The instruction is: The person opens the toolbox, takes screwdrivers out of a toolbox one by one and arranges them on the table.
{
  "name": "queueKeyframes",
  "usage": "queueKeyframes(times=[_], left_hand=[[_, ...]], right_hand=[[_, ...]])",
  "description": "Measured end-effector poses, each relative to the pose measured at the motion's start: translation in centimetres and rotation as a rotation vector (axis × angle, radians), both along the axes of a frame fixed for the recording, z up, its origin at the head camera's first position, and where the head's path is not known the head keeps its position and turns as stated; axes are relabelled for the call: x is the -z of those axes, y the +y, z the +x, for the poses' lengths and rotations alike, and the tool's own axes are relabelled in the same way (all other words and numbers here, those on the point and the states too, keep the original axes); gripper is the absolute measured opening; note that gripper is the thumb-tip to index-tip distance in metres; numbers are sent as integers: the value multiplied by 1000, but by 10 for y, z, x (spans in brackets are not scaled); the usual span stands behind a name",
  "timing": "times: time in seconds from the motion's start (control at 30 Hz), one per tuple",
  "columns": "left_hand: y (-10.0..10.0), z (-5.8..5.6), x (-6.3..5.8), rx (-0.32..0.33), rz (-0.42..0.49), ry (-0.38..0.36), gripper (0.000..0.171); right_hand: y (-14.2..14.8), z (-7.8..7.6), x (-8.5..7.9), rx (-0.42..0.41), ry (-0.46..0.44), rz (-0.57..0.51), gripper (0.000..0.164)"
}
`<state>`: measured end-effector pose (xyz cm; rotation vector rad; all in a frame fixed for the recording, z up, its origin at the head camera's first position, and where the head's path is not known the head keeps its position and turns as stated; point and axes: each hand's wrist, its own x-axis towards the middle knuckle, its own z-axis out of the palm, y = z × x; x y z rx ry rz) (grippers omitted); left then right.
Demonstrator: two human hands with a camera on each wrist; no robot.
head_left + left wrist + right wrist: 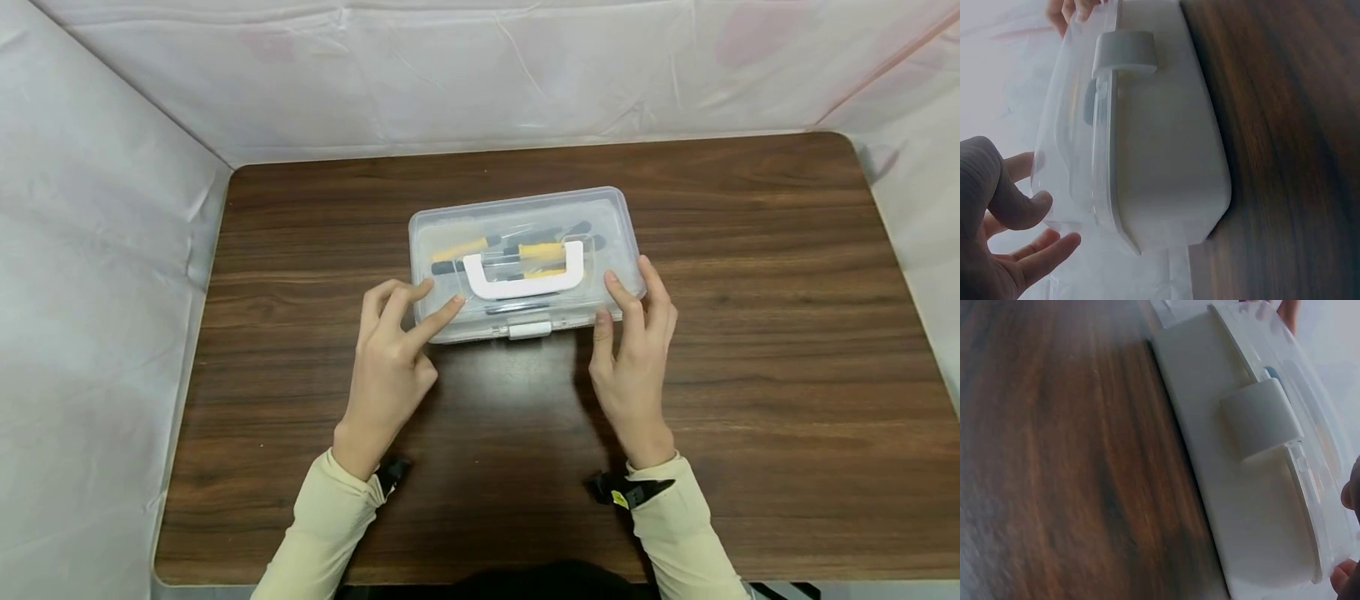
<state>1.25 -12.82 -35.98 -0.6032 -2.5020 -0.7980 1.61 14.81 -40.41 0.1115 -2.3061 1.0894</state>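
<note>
A box with a clear lid and a white base sits on the wooden table, in the upper middle of the head view. Through the lid show several slim yellow-and-dark items. A white carrying handle lies folded on the lid, and a white latch is fastened at the front. My left hand is at the front left corner, fingers spread, with thumb and fingertips right at the lid. At the right end, my right hand has fairly straight fingers against the lid's corner and side.
The brown tabletop extends around the box on all sides. White sheeting rises behind the table and along its left and right edges. Both wrists wear black straps over pale sleeves.
</note>
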Motion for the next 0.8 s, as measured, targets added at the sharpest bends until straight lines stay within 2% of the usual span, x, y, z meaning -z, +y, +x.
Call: queueKeyframes(times=[0.33, 0.43, 0.57, 0.6, 0.67, 0.8], left_hand=[[8, -18, 9, -20, 91, -19, 90], [12, -21, 11, -41, 112, -19, 74], [19, -25, 14, -62, 142, -21, 35], [20, -26, 15, -66, 143, -28, 30], [23, -27, 17, -72, 137, -48, 29], [25, -29, 21, -88, 111, -63, 33]], right_hand=[[-5, -7, 2, 42, 0, -7, 36], [-6, -15, 2, 39, -9, 0, 35], [-7, -25, 0, 42, -21, -27, 36], [-8, -26, 0, 49, -32, -62, 38], [-12, -25, 1, 81, -86, -191, 46], [-29, -12, 6, 167, -241, -638, 62]])
